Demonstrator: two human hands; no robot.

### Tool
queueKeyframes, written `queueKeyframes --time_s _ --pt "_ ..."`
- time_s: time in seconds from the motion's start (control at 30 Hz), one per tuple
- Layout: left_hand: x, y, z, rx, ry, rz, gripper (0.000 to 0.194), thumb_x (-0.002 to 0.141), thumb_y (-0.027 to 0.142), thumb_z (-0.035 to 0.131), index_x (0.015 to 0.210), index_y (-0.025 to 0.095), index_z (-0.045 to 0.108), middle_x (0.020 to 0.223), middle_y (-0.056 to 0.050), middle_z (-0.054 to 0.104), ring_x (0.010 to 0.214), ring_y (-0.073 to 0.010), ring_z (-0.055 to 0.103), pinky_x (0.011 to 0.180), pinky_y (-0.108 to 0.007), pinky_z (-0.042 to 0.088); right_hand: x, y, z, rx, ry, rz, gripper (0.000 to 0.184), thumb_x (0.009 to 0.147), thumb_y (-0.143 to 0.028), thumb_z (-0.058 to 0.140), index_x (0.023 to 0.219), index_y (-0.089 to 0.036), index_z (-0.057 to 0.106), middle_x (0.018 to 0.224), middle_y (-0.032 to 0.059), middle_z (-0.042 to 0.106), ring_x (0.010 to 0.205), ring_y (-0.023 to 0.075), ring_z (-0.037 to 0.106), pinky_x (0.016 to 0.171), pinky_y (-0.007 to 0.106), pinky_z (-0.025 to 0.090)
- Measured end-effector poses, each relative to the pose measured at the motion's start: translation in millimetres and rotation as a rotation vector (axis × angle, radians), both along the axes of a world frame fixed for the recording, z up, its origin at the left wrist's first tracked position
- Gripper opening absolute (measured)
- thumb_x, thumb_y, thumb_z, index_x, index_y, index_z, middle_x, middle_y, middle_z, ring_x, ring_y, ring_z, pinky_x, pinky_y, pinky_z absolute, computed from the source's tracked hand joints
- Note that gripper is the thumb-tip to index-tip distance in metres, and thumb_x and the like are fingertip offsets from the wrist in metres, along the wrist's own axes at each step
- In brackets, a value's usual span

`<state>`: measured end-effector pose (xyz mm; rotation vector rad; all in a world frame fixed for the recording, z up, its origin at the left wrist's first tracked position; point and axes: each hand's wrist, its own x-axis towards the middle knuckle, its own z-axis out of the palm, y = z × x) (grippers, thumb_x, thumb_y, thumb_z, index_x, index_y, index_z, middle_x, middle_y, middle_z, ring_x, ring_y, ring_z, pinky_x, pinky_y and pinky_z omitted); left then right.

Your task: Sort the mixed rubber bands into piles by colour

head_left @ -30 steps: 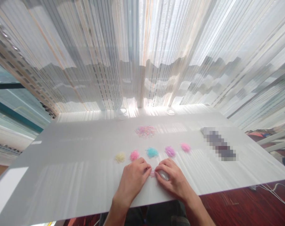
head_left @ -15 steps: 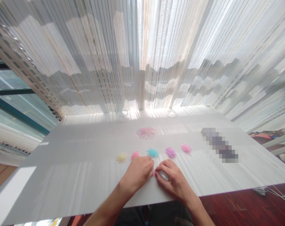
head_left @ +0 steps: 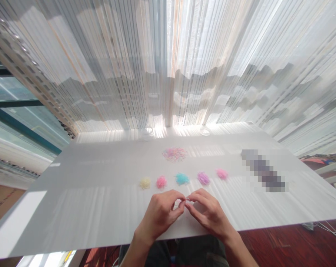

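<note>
My left hand [head_left: 165,209] is closed in a pinch, thumb and forefinger tips together. Facing it, my right hand [head_left: 208,209] pinches too, and the fingertips of both nearly meet above the white table [head_left: 101,207]. Whatever lies between them is too small to make out. Just beyond my hands runs a row of small piles of thin, strand-like pieces: a pale yellow pile [head_left: 145,183], a deep pink pile [head_left: 161,181], a turquoise pile [head_left: 182,178], a purple pile [head_left: 203,178] and a light pink pile [head_left: 222,174]. Farther back lies a mixed-colour pile [head_left: 175,154].
Two clear round dishes [head_left: 205,132] stand by the table's back edge, under a striped sheer curtain [head_left: 129,74]. A dark long object [head_left: 263,170], blurred out, lies on the right. White cables [head_left: 330,231] trail on the reddish floor at right.
Both hands have turned and come together fingertip to fingertip. My left hand has drawn back from the deep pink pile, which now shows fully. The view has shifted slightly.
</note>
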<state>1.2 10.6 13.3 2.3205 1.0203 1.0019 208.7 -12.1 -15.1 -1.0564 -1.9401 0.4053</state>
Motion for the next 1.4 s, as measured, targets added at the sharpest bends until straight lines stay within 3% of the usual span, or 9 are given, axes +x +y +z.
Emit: queueKeyframes --time_s 0.37,0.6,0.83,1.03,1.4 --pt "-2.5 -11.9 -25.0 -0.066 -0.178 0.019 0.014 0.093 0.011 0.063 0.097 0.021 0.072 0.082 -0.001 0.076 0.055 -0.0091 0.055 0.055 -0.019 0.048 -2.6 -4.0 6.9 0.027 -0.087 0.042 0.012 0.100 -0.017 0.063 0.109 -0.022 0.069 0.090 0.0060 0.071 0.079 0.0204 0.068 0.069 0.032 0.057" --pt "-1.3 -11.9 -23.1 -0.057 -0.147 0.056 0.013 0.094 0.017 0.066 0.104 0.021 0.072 0.089 -0.003 0.077 0.055 -0.0091 0.058 0.056 -0.020 0.052 -2.2 -3.5 7.4 0.019 -0.004 0.031 0.015 0.101 -0.016 0.060 0.108 -0.024 0.071 0.086 0.0053 0.070 0.076 0.0189 0.068 0.066 0.030 0.058" --pt "-3.1 -12.3 -25.1 -0.016 -0.177 0.027 0.014 0.101 0.020 0.062 0.106 0.022 0.076 0.092 -0.005 0.080 0.070 -0.0139 0.073 0.071 -0.023 0.061 -0.5 -2.6 7.8 -0.045 0.057 0.026 0.011 0.101 -0.019 0.061 0.100 -0.023 0.072 0.084 0.0044 0.070 0.077 0.0188 0.070 0.068 0.029 0.060" --pt "-3.9 -12.1 -26.5 -0.028 -0.183 0.013 0.015 0.102 0.019 0.061 0.108 0.021 0.075 0.095 -0.006 0.081 0.081 -0.0163 0.076 0.074 -0.024 0.061 0.9 -2.1 3.6 -0.032 0.056 0.033 0.020 0.099 -0.021 0.066 0.119 -0.024 0.069 0.089 0.0044 0.071 0.080 0.0191 0.070 0.071 0.031 0.060" --pt "-1.3 -12.1 -26.7 -0.010 -0.164 0.063 0.012 0.102 0.022 0.062 0.099 0.022 0.073 0.083 -0.001 0.078 0.059 -0.0116 0.065 0.057 -0.020 0.051 -0.4 -1.6 6.4 -0.022 0.028 0.022 0.009 0.102 -0.020 0.062 0.096 -0.024 0.068 0.080 0.0014 0.068 0.072 0.0170 0.067 0.065 0.027 0.054"
